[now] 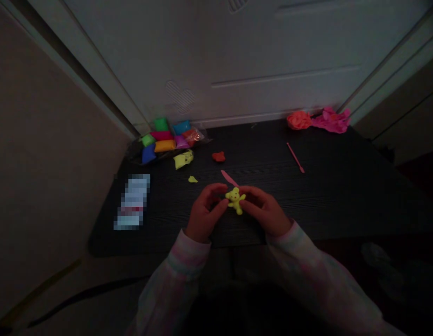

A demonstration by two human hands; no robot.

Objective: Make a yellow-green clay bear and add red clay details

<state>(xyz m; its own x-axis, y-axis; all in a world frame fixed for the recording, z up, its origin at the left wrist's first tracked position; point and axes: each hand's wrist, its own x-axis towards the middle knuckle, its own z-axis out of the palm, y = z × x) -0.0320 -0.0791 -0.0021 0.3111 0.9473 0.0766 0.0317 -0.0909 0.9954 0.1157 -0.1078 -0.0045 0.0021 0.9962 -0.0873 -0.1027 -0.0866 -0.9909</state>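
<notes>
Between left hand (205, 213) and right hand (270, 212): small yellow clay-like bear figure (235, 199), smooth, matt. Just beyond both: pink knife-shaped tool (229, 178), plastic-looking, smooth. Beyond left hand: bright pillow-shaped packets (165, 145), clear plastic bag (202, 134), crinkled, glossy. Beneath both: black table top (265, 158), matt, finely grained like wood. Behind both: pastel striped cloth sleeves (190, 252).

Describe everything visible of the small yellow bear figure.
The yellow bear looks moulded from soft clay. It has a round head with ears, small dark facial marks, outstretched arms and a rounded lower body. It faces up toward the camera, slightly tilted, held between the left hand and right hand. Whether it touches the dark table is unclear.
</notes>
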